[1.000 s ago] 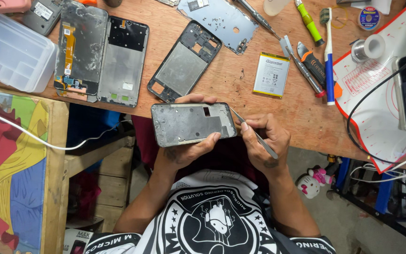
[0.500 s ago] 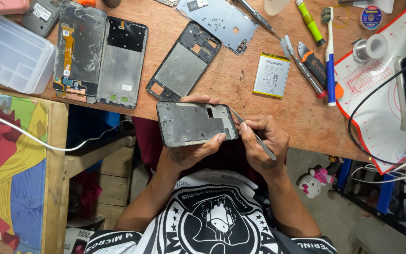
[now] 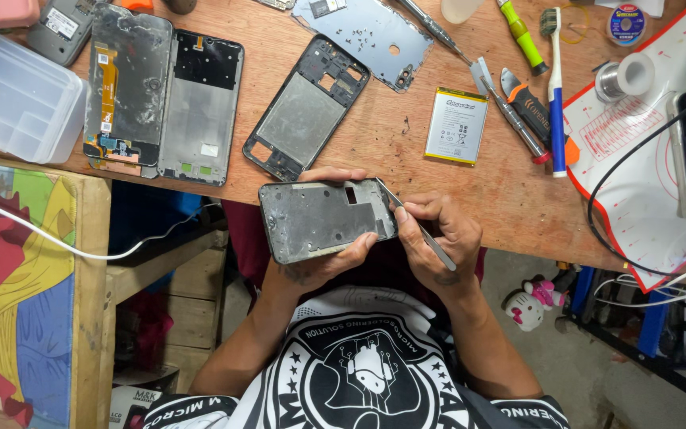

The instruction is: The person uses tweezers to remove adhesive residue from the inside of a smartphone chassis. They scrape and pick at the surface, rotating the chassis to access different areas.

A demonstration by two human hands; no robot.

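Left hand (image 3: 323, 266) grips grey phone frame (image 3: 323, 220) at near table (image 3: 454, 199) edge. Right hand (image 3: 438, 242) pinches thin metal tool (image 3: 414, 224), tip touching frame's right edge. White battery (image 3: 456, 125) beyond.

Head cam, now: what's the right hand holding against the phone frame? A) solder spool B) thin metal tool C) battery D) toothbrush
B: the right hand grips a thin metal tool with its tip at the top right corner of the phone frame, which the left hand holds.
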